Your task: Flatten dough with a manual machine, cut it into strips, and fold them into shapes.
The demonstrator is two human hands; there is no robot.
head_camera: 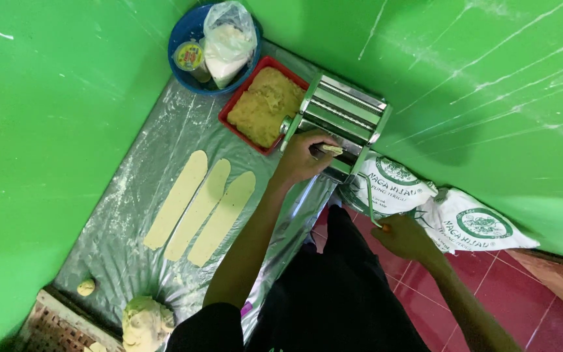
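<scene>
My left hand pinches a small piece of yellow dough at the rollers of a shiny metal pasta roller machine. My right hand is closed around the orange-tipped handle of the machine's crank. Three long flat strips of rolled dough lie side by side on a flour-dusted plastic sheet. Behind the machine sits a red tray full of crumbly yellow dough.
A blue bowl at the back holds a plastic bag of flour and a small lidded cup. Two white flour sacks lie right of the machine. Dough lumps and a woven tray sit nearest me. Green walls surround the floor.
</scene>
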